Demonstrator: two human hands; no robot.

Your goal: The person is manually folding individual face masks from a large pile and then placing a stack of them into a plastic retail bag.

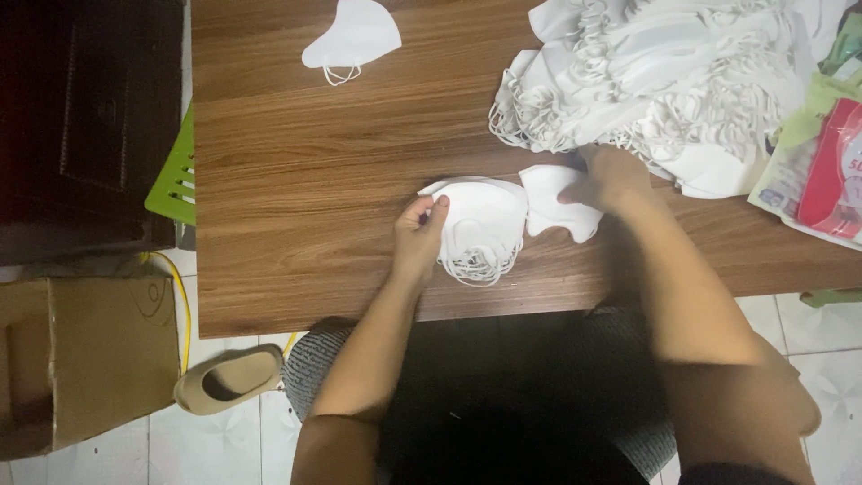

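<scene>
A small stack of white face masks (480, 224) with looped ear straps lies near the front edge of the wooden table (314, 180). My left hand (419, 235) grips the stack's left edge. My right hand (611, 180) holds a single white mask (552, 205) by its right side, just right of the stack and overlapping it. A big heap of white masks (664, 81) fills the table's far right, directly behind my right hand. One lone mask (353, 38) lies at the far middle of the table.
Coloured plastic packets (826, 162) lie at the table's right edge. A green plastic stool (175, 175) and a dark cabinet (85, 117) stand to the left. On the tiled floor sit a cardboard box (81, 359) and a beige slipper (229, 379).
</scene>
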